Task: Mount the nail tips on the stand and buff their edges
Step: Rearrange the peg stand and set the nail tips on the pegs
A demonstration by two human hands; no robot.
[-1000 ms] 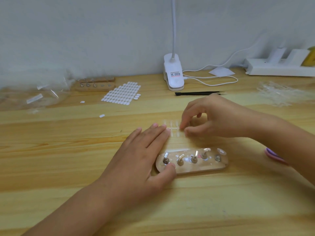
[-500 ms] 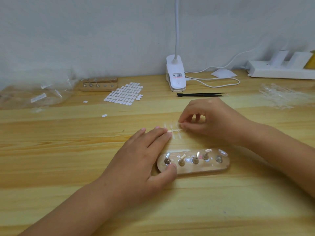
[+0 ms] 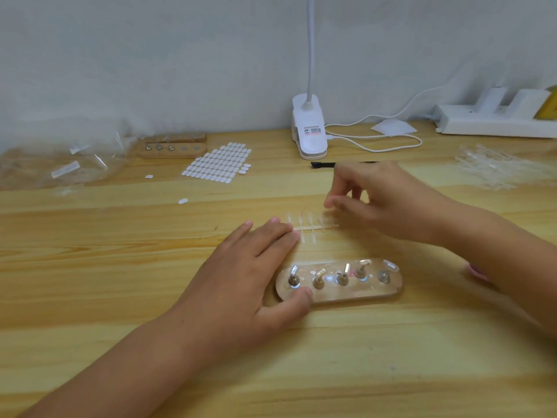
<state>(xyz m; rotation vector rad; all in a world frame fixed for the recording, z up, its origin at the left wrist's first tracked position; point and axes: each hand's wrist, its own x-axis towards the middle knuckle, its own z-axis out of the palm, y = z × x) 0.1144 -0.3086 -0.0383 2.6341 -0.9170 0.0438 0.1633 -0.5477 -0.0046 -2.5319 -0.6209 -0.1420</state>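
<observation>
On the wooden table (image 3: 90,297), near the middle, lies a thin clear strip of nail tips (image 3: 313,227), a straight stem with small see-through tips branching off both sides, so faint against the wood that it is hard to make out. The left hand (image 3: 241,276) lies flat with its fingers straight and spread, the fingertips pressing on the left end of that strip and the thumb touching the near left edge of the stand (image 3: 373,292). The stand is a long oval wooden block with a glossy top and five short metal pegs in a row; the four pegs on the left each carry a small pale tip tilted at its own angle, and a clear oval piece (image 3: 391,265) sits by the fifth peg at the far right end. The right hand (image 3: 385,203) hovers just above the right end of the strip, its grip drawn together with thumb and forefinger close, but it is blurred and I cannot tell whether anything is pinched between them. Behind, against the wall, stand a white clip lamp (image 3: 309,128), a sheet of white oval stickers (image 3: 217,165) and a second stand (image 3: 171,146).
</observation>
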